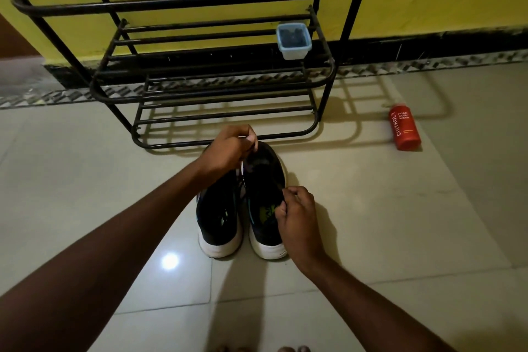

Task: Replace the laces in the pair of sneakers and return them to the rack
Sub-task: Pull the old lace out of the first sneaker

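Observation:
Two dark sneakers with white soles stand side by side on the tiled floor, heels toward me. The left sneaker has laces in it. My left hand reaches over the toe of the right sneaker and pinches something thin and dark there, apparently a lace. My right hand pinches the right edge of that sneaker's opening near the tongue. The black metal shoe rack stands just beyond the sneakers against the yellow wall.
A pale blue plastic box with dark contents sits on the rack's middle shelf at the right. A red body-wash bottle lies on the floor to the right of the rack. My toes show at the bottom edge.

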